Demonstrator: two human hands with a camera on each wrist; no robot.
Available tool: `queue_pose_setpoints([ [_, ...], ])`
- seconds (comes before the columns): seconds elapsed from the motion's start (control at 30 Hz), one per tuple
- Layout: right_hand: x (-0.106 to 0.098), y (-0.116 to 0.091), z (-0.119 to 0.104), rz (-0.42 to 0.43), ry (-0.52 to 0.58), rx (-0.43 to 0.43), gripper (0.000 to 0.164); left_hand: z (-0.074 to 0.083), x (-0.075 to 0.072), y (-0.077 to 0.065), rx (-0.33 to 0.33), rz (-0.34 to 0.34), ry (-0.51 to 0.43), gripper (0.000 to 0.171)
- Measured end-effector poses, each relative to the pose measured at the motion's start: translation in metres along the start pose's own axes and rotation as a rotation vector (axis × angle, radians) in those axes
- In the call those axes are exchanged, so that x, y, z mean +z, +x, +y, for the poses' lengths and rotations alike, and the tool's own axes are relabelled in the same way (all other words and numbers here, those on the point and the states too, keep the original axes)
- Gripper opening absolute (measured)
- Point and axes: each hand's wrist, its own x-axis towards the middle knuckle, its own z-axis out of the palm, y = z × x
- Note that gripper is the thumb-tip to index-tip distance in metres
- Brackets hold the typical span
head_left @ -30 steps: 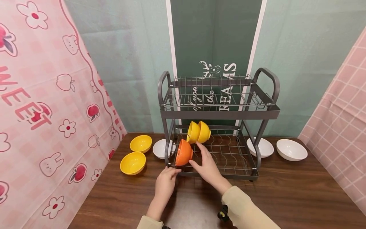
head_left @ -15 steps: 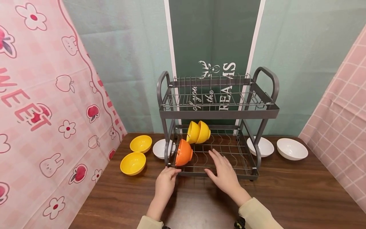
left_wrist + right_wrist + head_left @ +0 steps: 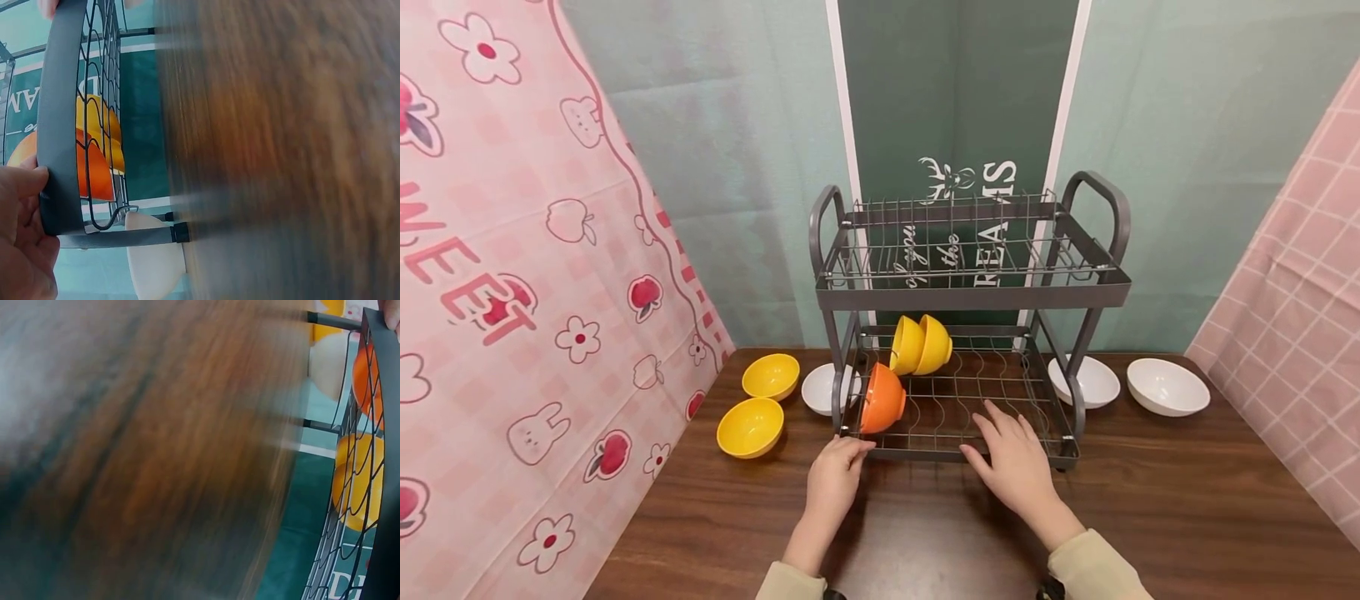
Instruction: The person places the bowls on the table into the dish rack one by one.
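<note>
A dark grey two-tier dish rack [image 3: 973, 297] stands on the table. My left hand [image 3: 835, 477] holds the front rail at its lower left corner, the thumb [image 3: 28, 181] against the rail in the left wrist view. An orange bowl [image 3: 883, 400] sits tilted on its side in the lower tier, just beyond that hand. Behind it, two yellow bowls [image 3: 936, 346] lean together on the wires. My right hand [image 3: 1017, 462] is at the right part of the lower front rail, fingers spread and relaxed over the wires, holding nothing. The right wrist view leaves most of this hand out.
Two yellow bowls [image 3: 750, 427] stand on the brown wooden table [image 3: 910, 533], left of the rack. A white bowl [image 3: 820, 388] sits by the rack's left leg. Two more white bowls [image 3: 1167, 387] are at the right. Cloth hangs behind and at both sides.
My right hand has left the orange bowl and moved right along the rack's front. The left hand stays at the corner. The bowls have kept their places.
</note>
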Motion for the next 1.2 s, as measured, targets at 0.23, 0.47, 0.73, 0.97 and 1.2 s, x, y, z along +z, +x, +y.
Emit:
queue_pose_setpoints([
  [0.23, 0.003, -0.002, 0.001, 0.009, -0.063, -0.03, 0.043, -0.004, -0.006, 0.002, 0.003, -0.105, -0.018, 0.015],
  [0.47, 0.005, -0.004, 0.002, 0.04, -0.085, -0.053, 0.037, -0.011, -0.014, 0.003, -0.038, -0.181, -0.168, 0.016],
  [0.73, 0.008, -0.004, 0.002, 0.069, -0.079, -0.06, 0.033, -0.031, -0.022, 0.003, -0.034, 0.016, -0.378, 0.017],
  [0.97, 0.008, -0.004, 0.001, 0.07, -0.077, -0.053, 0.033, -0.054, -0.03, 0.004, -0.163, 0.114, -0.179, 0.021],
  [1.2, 0.008, -0.004, 0.001, 0.08, -0.084, -0.058, 0.033, -0.084, -0.041, 0.008, -0.327, -0.034, 0.039, 0.045],
])
